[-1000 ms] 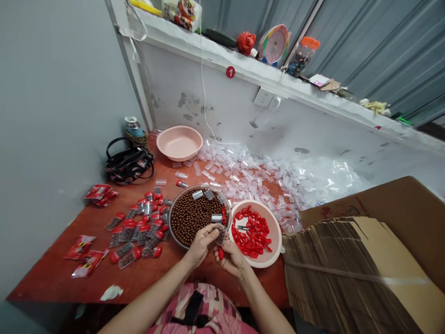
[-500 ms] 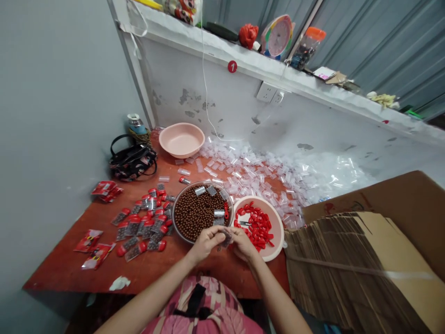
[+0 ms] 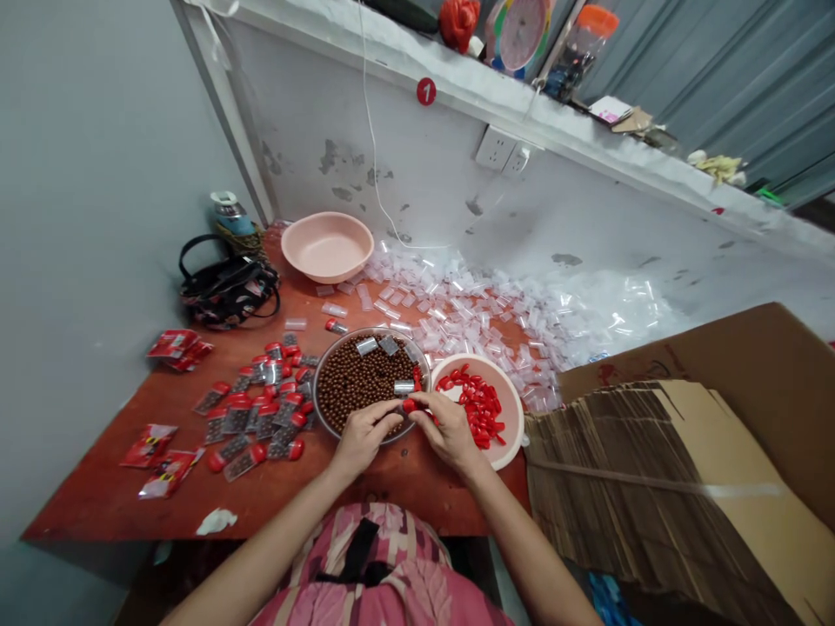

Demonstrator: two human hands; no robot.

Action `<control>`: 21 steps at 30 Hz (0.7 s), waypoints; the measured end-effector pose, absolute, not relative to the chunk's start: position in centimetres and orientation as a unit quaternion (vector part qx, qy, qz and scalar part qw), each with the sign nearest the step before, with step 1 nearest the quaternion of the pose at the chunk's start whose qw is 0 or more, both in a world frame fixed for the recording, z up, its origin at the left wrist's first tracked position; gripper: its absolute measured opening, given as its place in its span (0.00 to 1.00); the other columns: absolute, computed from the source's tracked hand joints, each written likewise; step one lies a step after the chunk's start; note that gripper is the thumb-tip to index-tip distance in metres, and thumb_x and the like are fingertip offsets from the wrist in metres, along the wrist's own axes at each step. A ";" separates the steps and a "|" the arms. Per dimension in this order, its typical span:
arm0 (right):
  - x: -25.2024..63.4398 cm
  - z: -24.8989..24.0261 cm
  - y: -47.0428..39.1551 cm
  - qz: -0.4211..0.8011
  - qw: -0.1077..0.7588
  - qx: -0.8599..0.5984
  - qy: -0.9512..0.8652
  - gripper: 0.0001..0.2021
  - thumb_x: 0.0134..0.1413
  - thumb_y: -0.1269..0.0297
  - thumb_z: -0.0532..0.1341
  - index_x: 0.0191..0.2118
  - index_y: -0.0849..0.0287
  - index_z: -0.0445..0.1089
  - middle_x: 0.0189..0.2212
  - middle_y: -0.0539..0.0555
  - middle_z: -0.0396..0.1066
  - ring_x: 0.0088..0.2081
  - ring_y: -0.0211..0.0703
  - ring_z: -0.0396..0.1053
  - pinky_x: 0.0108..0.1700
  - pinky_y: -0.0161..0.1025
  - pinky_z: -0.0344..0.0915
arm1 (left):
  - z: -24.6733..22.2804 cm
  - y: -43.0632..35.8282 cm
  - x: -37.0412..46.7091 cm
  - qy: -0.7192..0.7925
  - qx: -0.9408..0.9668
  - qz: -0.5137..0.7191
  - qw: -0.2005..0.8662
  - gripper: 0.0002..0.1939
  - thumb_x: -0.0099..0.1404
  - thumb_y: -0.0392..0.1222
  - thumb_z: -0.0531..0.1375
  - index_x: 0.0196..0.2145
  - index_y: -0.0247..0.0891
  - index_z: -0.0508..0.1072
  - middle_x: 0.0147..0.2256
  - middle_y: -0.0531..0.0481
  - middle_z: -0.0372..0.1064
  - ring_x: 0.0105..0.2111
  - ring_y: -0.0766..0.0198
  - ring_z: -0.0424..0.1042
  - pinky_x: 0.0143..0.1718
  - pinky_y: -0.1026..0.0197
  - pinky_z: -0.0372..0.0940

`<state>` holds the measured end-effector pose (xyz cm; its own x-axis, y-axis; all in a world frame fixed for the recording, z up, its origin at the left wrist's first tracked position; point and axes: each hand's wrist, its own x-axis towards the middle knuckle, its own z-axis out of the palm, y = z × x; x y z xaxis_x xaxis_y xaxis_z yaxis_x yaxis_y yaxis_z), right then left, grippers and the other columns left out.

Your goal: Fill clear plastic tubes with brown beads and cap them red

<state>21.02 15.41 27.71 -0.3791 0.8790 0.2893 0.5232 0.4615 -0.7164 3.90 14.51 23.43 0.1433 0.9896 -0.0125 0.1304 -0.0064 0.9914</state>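
Observation:
My left hand (image 3: 365,436) has its fingers closed round a small clear plastic bottle, mostly hidden by the fingers. At the bottle's end a red cap (image 3: 409,405) shows, pinched by my right hand (image 3: 449,428). Both hands meet over the front rim of a metal bowl (image 3: 317,409) full of brown beads (image 3: 352,382). Several clear bottles (image 3: 404,387) lie on the beads. Just right of it, partly behind my right hand, stands a pale pink basin (image 3: 515,435) with red caps (image 3: 483,404).
Left of the bowl lie many filled, red-capped bottles (image 3: 261,409) and red packets (image 3: 166,474). A pink basin (image 3: 297,252) and black handbag (image 3: 228,283) stand behind. Clear empty bottles (image 3: 470,322) spread toward the wall. Stacked cardboard (image 3: 619,469) flanks the table's right side.
A red cap now shows between my hands, at the bottle; before, my right hand only met the bottle there. The camera view has shifted slightly.

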 end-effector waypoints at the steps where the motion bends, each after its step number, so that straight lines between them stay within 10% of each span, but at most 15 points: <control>1: 21.0 27.5 15.4 0.256 0.328 -0.440 -0.796 0.12 0.56 0.66 0.54 0.47 0.55 0.65 0.36 0.56 0.70 0.37 0.41 0.67 0.40 0.38 0.62 | 23.4 14.4 3.9 0.500 0.569 0.430 0.491 0.12 0.57 0.42 0.57 0.39 0.42 0.75 0.39 0.49 0.74 0.39 0.57 0.71 0.44 0.59 0.61; 14: 21.7 26.9 15.8 0.212 0.250 -0.405 -0.854 0.10 0.57 0.66 0.52 0.41 0.61 0.66 0.29 0.57 0.67 0.32 0.42 0.63 0.36 0.39 0.60 | 24.5 14.6 3.8 0.495 0.623 0.420 0.436 0.11 0.58 0.42 0.57 0.38 0.43 0.76 0.38 0.49 0.74 0.38 0.58 0.72 0.42 0.61 0.62; 21: 20.7 26.3 16.8 0.476 0.404 -0.488 -0.610 0.11 0.48 0.61 0.61 0.39 0.57 0.69 0.32 0.52 0.71 0.34 0.40 0.67 0.38 0.37 0.64 | 25.1 15.7 4.2 0.503 0.512 0.449 0.532 0.12 0.56 0.45 0.58 0.37 0.40 0.76 0.37 0.48 0.74 0.38 0.57 0.71 0.42 0.59 0.63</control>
